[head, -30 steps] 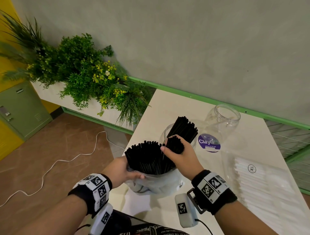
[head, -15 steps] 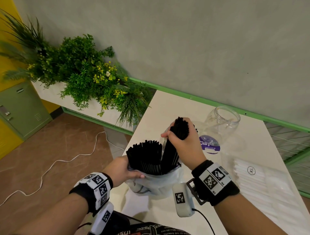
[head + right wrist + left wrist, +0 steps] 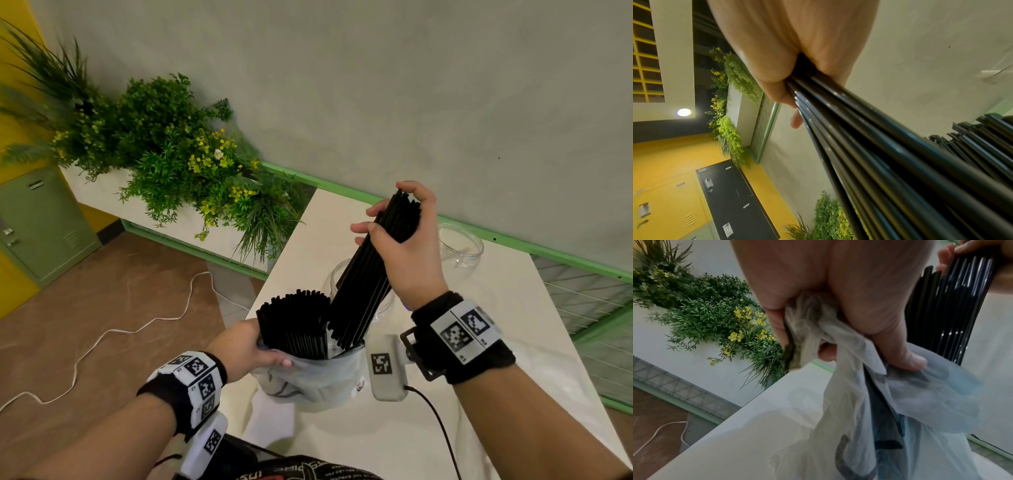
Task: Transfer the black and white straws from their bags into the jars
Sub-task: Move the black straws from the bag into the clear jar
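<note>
My left hand (image 3: 251,346) grips the rim of a thin white plastic bag (image 3: 318,380) standing on the white table (image 3: 479,394). A thick bunch of black straws (image 3: 294,322) stands upright in the bag. My right hand (image 3: 402,240) grips the top of a smaller bundle of black straws (image 3: 366,284), raised and tilted, its lower ends just inside the bag's mouth. One clear jar (image 3: 337,274) stands behind that bundle, mostly hidden. A second clear jar (image 3: 460,243) stands near the wall. The left wrist view shows my left hand (image 3: 849,324) bunching the bag (image 3: 910,402); the right wrist view shows my right hand (image 3: 797,61) round the bundle (image 3: 879,146).
A white planter box (image 3: 102,202) full of green plants (image 3: 178,147) lines the wall left of the table. A white cable (image 3: 113,330) trails over the brown floor. A green cabinet (image 3: 41,222) stands far left. Wire mesh (image 3: 589,301) lies beyond the table's right edge.
My right hand has pulled its bundle of black straws upward and away from me, nearly out of the bag. The left hand has kept hold of the bag's rim.
</note>
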{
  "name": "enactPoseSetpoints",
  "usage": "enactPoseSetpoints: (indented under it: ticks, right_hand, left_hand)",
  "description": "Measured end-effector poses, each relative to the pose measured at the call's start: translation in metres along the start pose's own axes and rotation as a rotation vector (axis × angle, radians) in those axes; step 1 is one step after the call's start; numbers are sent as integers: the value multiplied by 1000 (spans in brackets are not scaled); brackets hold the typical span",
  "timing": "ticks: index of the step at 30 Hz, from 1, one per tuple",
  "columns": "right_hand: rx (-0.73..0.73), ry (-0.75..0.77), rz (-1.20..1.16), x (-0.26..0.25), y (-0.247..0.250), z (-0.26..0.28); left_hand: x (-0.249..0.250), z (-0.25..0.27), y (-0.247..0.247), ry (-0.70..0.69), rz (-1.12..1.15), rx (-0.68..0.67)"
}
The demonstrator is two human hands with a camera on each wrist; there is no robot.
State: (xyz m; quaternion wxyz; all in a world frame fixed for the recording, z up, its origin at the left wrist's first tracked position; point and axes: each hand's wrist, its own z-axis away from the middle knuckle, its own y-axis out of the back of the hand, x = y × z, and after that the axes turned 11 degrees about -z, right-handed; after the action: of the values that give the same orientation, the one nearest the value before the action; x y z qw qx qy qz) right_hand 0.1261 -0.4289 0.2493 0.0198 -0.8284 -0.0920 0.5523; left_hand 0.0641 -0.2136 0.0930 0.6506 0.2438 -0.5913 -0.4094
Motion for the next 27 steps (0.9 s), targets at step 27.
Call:
enactPoseSetpoints:
  ticks: [27]
  right_hand:
    - [237,94,187,79,23,-16]
  left_hand:
    - [-16,-1,-5,8,-5,3]
